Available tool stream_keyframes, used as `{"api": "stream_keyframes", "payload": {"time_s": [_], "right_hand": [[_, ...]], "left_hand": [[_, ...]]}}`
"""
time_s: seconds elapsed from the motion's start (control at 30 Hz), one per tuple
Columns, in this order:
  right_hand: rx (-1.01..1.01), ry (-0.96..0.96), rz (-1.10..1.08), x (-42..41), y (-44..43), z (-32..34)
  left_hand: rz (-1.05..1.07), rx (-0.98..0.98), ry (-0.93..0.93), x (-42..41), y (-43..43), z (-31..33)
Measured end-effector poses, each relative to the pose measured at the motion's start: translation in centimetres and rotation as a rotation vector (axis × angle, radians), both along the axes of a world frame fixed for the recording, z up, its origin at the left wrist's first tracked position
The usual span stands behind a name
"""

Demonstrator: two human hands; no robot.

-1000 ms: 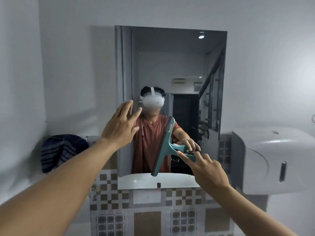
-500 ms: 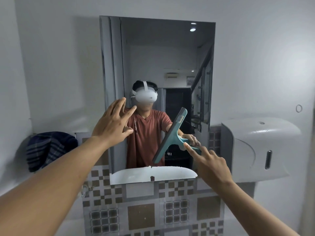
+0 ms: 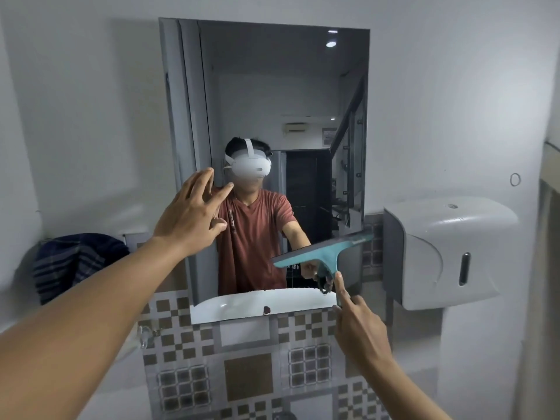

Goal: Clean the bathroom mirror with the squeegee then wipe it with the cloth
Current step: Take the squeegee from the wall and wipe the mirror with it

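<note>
The rectangular mirror [image 3: 263, 86] hangs on the white wall ahead and reflects a person in a red shirt. My right hand [image 3: 359, 331] grips the handle of the teal squeegee [image 3: 324, 251], index finger stretched along it. Its blade lies nearly level against the mirror's lower right part, reaching the right edge. My left hand [image 3: 191, 219] is raised with spread fingers at the mirror's left side, holding nothing; whether it touches the glass I cannot tell. A dark striped cloth [image 3: 72, 265] hangs on the wall at the left.
A white paper dispenser [image 3: 448, 253] is mounted just right of the mirror. Brown-and-grey patterned tiles [image 3: 248, 368] cover the wall below it. A small ring hook [image 3: 515, 179] sits on the right wall.
The squeegee blade has swung from nearly upright to nearly level and shifted right toward the mirror's right edge. My left hand has stayed raised at the left side.
</note>
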State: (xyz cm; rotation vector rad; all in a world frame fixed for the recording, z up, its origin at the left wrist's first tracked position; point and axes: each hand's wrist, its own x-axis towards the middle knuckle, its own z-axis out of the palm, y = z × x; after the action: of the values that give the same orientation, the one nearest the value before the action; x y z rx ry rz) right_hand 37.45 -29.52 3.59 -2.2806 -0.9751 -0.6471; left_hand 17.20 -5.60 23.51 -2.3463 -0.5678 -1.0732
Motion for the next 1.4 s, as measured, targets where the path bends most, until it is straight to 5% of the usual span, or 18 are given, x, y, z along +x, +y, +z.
{"api": "stream_keyframes", "payload": {"time_s": [0.67, 1.0, 1.4], "right_hand": [[0.228, 0.516, 0.205, -5.1, 4.8, -5.4], [0.507, 0.836, 0.334, -11.1, 8.6, -3.6], [0.553, 0.811, 0.495, -16.4, 13.2, -4.3]], "left_hand": [[-0.01, 0.027, 0.022, -0.5, 0.4, 0.1], [-0.013, 0.021, 0.02, -0.3, 0.6, 0.0], [-0.001, 0.039, 0.01, -0.1, 1.1, 0.1]]}}
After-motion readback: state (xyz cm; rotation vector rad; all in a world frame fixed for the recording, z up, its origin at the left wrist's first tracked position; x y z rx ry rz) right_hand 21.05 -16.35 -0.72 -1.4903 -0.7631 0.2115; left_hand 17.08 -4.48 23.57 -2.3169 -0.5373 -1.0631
